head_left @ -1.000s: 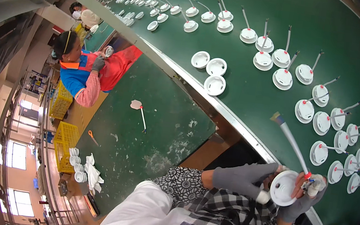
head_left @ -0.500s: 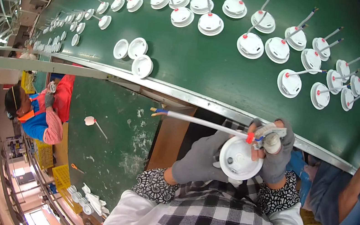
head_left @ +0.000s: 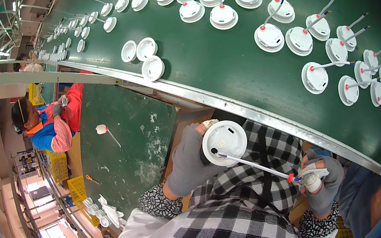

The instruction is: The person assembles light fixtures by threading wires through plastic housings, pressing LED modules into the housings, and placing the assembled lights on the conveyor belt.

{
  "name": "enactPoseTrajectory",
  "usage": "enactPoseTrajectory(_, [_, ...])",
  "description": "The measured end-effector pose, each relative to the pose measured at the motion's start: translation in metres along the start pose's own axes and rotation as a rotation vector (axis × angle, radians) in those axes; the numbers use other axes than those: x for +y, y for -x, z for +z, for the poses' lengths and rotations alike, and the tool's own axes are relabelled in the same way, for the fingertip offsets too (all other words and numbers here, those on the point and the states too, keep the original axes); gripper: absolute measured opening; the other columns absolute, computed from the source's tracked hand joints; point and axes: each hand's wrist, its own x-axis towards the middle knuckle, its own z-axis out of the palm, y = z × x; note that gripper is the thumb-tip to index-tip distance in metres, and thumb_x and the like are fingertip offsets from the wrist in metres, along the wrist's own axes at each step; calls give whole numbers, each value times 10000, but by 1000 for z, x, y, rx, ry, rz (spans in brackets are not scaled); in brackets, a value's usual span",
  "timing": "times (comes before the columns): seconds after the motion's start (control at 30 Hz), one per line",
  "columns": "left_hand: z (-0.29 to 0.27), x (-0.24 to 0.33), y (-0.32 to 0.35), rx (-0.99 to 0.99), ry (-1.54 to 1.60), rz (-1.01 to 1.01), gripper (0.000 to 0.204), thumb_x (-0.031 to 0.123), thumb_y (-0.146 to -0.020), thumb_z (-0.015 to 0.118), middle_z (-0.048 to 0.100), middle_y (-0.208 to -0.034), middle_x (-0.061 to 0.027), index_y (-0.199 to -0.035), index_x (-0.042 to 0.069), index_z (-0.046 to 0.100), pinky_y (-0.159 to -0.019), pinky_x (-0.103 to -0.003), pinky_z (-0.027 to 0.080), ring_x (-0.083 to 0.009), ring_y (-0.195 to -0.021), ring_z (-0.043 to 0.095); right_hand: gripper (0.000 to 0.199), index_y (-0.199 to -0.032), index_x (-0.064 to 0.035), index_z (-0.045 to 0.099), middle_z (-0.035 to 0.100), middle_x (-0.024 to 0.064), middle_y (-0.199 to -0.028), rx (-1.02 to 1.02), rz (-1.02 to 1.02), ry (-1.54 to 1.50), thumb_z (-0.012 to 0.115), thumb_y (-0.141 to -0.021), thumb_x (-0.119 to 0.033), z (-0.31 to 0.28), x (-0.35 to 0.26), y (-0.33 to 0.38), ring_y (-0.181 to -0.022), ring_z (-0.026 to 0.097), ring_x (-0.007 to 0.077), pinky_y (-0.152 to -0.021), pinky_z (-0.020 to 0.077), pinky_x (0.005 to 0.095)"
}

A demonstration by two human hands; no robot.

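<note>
Grey fingerless gloves cover both of my hands. My left hand (head_left: 191, 154) grips the edge of a round white plastic housing (head_left: 233, 143), its hollow side facing up with a dark round hole and a small slot. My right hand (head_left: 327, 184) is closed around the end of a white cable (head_left: 261, 167), at a whitish part with small wires beside a red collar (head_left: 291, 178). The cable stretches left across the housing, and its stripped tip lies close to the round hole. Whether the tip enters the hole I cannot tell.
Several white housings with cables (head_left: 269, 36) stand on the green table (head_left: 198, 66) ahead, behind its metal edge. Three white cups (head_left: 153, 68) sit nearer. On a lower green surface (head_left: 121, 158) lie a cabled part and orange scissors (head_left: 93, 180). A co-worker (head_left: 46, 120) works at left.
My hands have moved apart, the right one going right and down with the cable. The left hand has shifted left with the housing, and the cable tip now lies over it.
</note>
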Motion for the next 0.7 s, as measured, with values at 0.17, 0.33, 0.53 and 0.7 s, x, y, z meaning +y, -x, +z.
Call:
enactPoseTrajectory(0.17, [-1,0,0,15,-24,-41,786,320,-576,896,607,-1111,-106,-1201,70,490,-785,-354,532,-263,-966,648,155,-773,-52,691,557,27,-553,-166,-335,327,776,-699,-158,6,-15,-20,-464,513,188,-604,435,304])
enactPoseTrajectory(0.33, [-2,4,-3,3,-104,13,767,290,-586,893,596,-1121,-106,-1197,71,484,-775,-350,528,-270,-927,648,191,-826,-69,685,432,2,-503,-354,-630,508,770,-696,-182,14,-20,-27,-436,401,175,-530,328,313])
enactPoseTrajectory(0.53, [-1,9,-8,11,-214,240,782,258,-593,897,588,-1138,-126,-1208,50,462,-770,-354,531,-262,-926,651,245,-984,-61,612,567,99,-643,-429,-243,518,661,-833,-248,34,-20,-25,-545,566,286,-543,447,371])
enactPoseTrajectory(0.7, [1,16,-3,-131,-14,74,837,275,-589,906,606,-1130,-131,-1251,29,455,-807,-337,540,-241,-996,653,251,-1003,-46,607,583,126,-638,-445,-70,493,599,-865,-255,42,-18,-29,-520,581,289,-503,440,389])
